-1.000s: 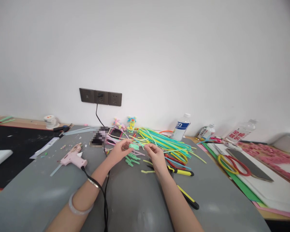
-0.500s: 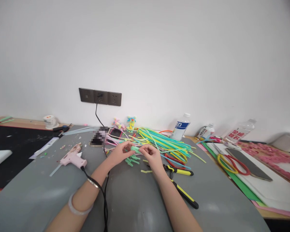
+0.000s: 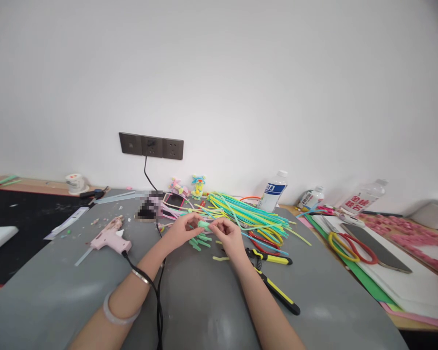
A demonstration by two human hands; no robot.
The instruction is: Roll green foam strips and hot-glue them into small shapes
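My left hand (image 3: 180, 231) and my right hand (image 3: 227, 235) meet over the grey mat (image 3: 204, 301), both pinching a small folded green strip piece (image 3: 203, 225) between their fingertips. Several short green cut pieces (image 3: 199, 241) lie on the mat just under my hands. A big loose pile of long green, yellow and blue strips (image 3: 248, 214) spreads behind and to the right of my right hand. A short yellow piece (image 3: 221, 258) lies near my right wrist. My left wrist wears two bracelets.
A pink glue gun (image 3: 109, 238) lies at the left, its black cord running under my left forearm. Yellow-handled pliers (image 3: 273, 287) lie at the right. Behind are a phone (image 3: 173, 200), bottles (image 3: 273, 191), scissors (image 3: 345, 245), paper sheets and wall sockets (image 3: 151, 145).
My right hand has moved left and closed onto the green piece held by my left hand; both hands have dropped slightly toward the mat.
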